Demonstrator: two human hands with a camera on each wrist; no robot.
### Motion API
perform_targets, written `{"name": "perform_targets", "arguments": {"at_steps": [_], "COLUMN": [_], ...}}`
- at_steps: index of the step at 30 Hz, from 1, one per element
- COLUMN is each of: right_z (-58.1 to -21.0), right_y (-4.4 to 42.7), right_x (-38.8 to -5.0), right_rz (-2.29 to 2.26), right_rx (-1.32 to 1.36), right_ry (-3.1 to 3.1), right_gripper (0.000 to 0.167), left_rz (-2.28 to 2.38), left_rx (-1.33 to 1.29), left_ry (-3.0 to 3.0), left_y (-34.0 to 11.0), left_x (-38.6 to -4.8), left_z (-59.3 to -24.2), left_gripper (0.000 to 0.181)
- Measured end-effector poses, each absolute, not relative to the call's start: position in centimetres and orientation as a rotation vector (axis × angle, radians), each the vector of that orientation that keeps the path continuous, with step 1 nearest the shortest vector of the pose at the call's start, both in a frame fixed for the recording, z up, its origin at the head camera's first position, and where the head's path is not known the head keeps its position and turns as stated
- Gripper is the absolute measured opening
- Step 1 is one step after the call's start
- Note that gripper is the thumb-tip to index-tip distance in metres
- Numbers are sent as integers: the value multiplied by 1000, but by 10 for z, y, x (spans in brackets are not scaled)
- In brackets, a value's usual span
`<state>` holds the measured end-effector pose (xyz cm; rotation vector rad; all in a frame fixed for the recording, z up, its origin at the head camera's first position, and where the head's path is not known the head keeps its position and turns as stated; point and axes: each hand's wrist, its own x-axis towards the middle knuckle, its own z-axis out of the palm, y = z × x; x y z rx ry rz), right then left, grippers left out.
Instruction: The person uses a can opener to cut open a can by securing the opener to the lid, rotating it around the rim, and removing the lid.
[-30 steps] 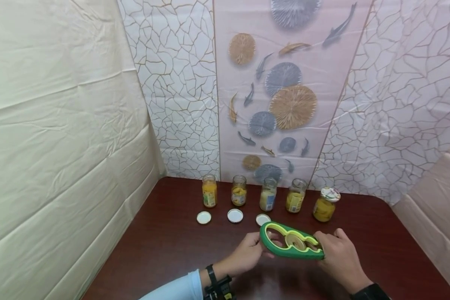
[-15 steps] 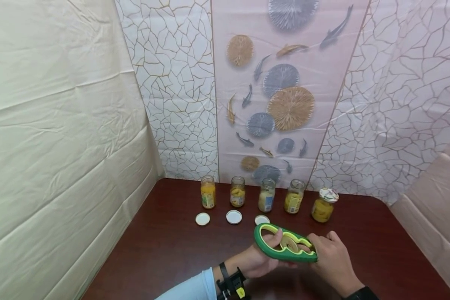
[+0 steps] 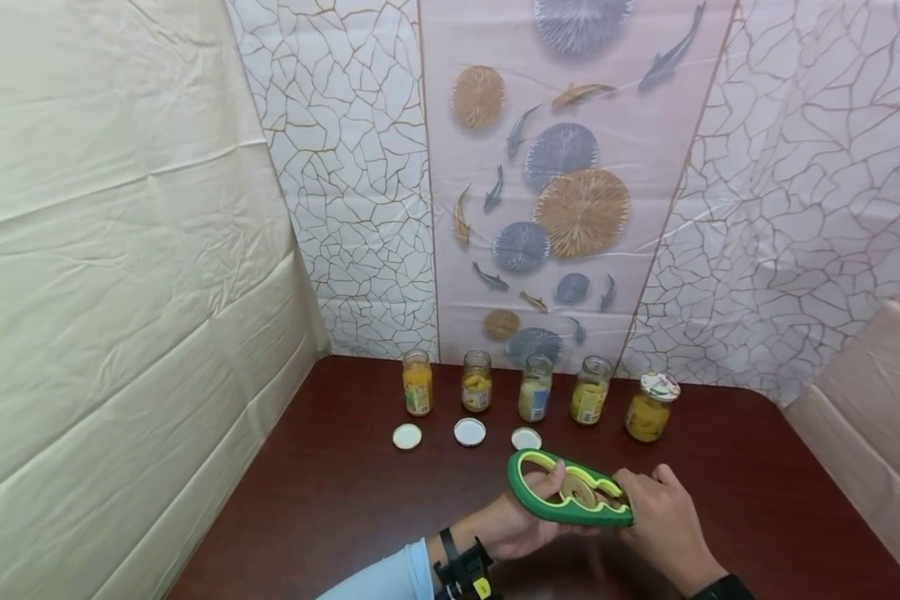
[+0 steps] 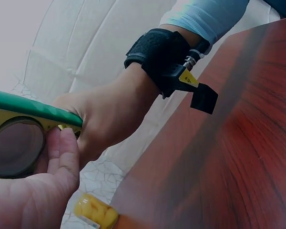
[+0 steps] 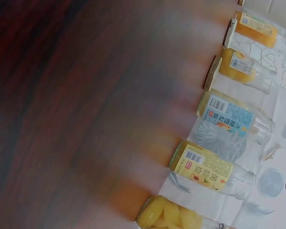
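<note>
A green jar opener [image 3: 592, 517] with a yellow-green scalloped inner edge is held above the front of the table. My right hand [image 3: 663, 518] grips its handle end. A round gold-coloured jar lid [image 3: 579, 492] sits within the opener's middle opening. From below, my left hand [image 3: 521, 532] supports it, thumb up through the large loop and fingers against the lid. The left wrist view shows the lid's dark disc [image 4: 16, 145] beside my left fingers [image 4: 62, 152]. In the right wrist view only a dark fingertip-like bit shows at the right edge.
Along the table's back stand several open glass jars of fruit, including an orange one [image 3: 417, 393] and a yellow-labelled one [image 3: 590, 400]. A jar with a patterned lid [image 3: 648, 412] stands at their right. Three loose lids, one being a white lid [image 3: 469, 432], lie before them.
My left hand has slid right beneath the opener, its thumb now through the large loop. The opener has shifted slightly left, still in my right hand.
</note>
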<state>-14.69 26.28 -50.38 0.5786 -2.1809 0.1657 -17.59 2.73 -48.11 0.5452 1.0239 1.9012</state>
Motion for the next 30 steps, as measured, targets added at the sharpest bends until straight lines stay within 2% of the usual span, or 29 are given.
{"name": "perform_targets", "arguments": {"at_steps": [4, 6, 10, 11, 13, 15, 18, 25, 30], "right_z": [-503, -502, -499, -498, -497, -497, -497, -497, -501], "right_y": [264, 265, 267, 268, 270, 273, 278, 292, 304], "right_x": [-146, -146, -147, -146, -146, -144, -142, -138, -132], "right_rz": [174, 186, 187, 179, 165, 159, 163, 160, 158], "right_rx": [571, 577, 590, 585, 569, 543, 503, 462, 377], "right_ry": [-2207, -2218, -2237, -2244, -2260, -2280, -2304, -2331, -2340], "right_gripper": [66, 60, 24, 23, 38, 46, 47, 39, 36], "left_rz": [1927, 1950, 1970, 1960, 1941, 1928, 1935, 1860, 1769], "left_rx": [552, 561, 573, 568, 569, 571, 583, 558, 686], "left_ry": [1023, 1032, 1072, 1088, 1125, 1178, 1288, 1522, 1650], "left_y": [29, 30, 30, 29, 28, 26, 21, 9, -3], "left_x": [-176, -177, -179, -180, -182, -184, -187, -192, -194], "left_z": [-481, -482, -486, -488, -492, -495, -499, -501, -507], "left_gripper": [84, 84, 80, 79, 78, 81, 82, 58, 52]}}
